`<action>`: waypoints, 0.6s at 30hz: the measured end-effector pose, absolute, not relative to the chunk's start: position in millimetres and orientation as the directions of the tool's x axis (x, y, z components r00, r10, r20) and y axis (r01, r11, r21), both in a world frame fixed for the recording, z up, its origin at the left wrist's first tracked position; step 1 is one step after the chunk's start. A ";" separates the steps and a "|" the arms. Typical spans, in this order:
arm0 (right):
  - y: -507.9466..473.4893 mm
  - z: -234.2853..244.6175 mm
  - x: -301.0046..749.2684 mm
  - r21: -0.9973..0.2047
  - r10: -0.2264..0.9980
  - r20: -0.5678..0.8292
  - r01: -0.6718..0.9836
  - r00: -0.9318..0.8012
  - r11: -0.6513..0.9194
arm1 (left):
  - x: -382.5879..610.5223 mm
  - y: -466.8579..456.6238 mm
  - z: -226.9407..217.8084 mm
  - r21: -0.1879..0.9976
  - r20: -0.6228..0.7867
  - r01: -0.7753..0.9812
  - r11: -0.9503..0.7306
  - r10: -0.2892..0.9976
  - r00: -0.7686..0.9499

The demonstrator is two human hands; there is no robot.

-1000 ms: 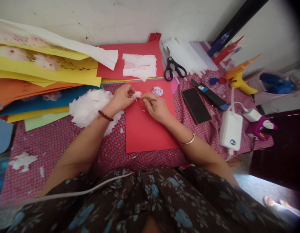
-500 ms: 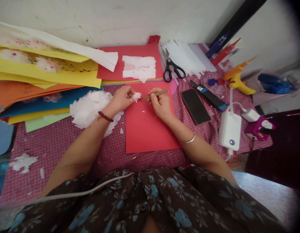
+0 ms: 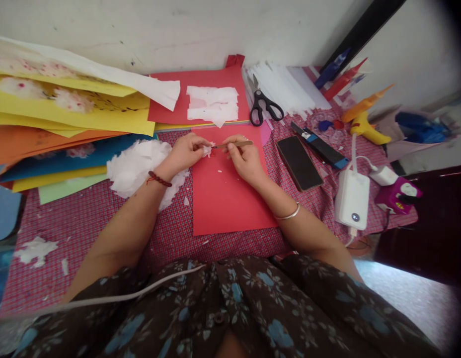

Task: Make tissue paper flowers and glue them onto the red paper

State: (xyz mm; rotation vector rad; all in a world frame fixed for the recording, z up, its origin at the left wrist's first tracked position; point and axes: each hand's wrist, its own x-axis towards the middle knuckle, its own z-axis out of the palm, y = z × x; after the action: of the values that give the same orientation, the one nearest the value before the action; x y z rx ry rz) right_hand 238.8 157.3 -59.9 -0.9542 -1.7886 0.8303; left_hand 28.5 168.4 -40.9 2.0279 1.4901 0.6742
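My left hand (image 3: 186, 151) pinches a small crumpled white paper flower (image 3: 207, 150) above the upper left of a red paper sheet (image 3: 230, 204). In my right hand (image 3: 245, 158) is a slim paintbrush (image 3: 241, 143) with a brown handle, held almost level. Its dark tip points left and meets the edge of the flower, though whether it touches is too small to tell. A red smear (image 3: 213, 154) shows just below the tip. Beside my left wrist lies a heap of white paper pieces (image 3: 135, 166).
Coloured sheets with paper flowers (image 3: 72, 99) are stacked at left. Black scissors (image 3: 266, 107), a phone (image 3: 299, 163), a dark cutter-like tool (image 3: 323, 148), a white power bank (image 3: 352, 199) and a yellow glue gun (image 3: 368, 130) lie at right. White strips (image 3: 286, 89) sit behind.
My right hand has brought the brush left and a little flatter, so its tip is now at the flower. My left hand keeps its pinch with barely any shift.
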 end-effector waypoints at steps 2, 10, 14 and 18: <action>156.6 -58.9 240.2 -0.862 0.889 0.394 0.242 -0.235 0.446 | 27.8 169.1 -40.9 0.649 0.069 0.721 -0.242 0.963 0.261; 158.7 -62.7 239.0 -0.882 0.909 0.363 0.238 -0.205 0.407 | 27.7 170.6 -44.4 0.636 0.064 0.740 -0.218 0.971 0.232; 160.4 -63.8 234.7 -0.881 0.890 0.357 0.216 -0.285 0.422 | 27.9 171.2 -44.4 0.650 0.055 0.732 -0.204 0.973 0.223; 162.3 -62.8 231.7 -0.901 0.895 0.332 0.181 -0.298 0.395 | 28.7 170.6 -42.4 0.722 0.038 0.673 -0.160 0.981 0.193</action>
State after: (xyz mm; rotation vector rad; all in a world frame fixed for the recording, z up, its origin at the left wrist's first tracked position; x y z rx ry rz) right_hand 231.7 162.3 -62.8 -0.9465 -1.7342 0.9754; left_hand 28.7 170.6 -42.4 1.9053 1.5414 0.7006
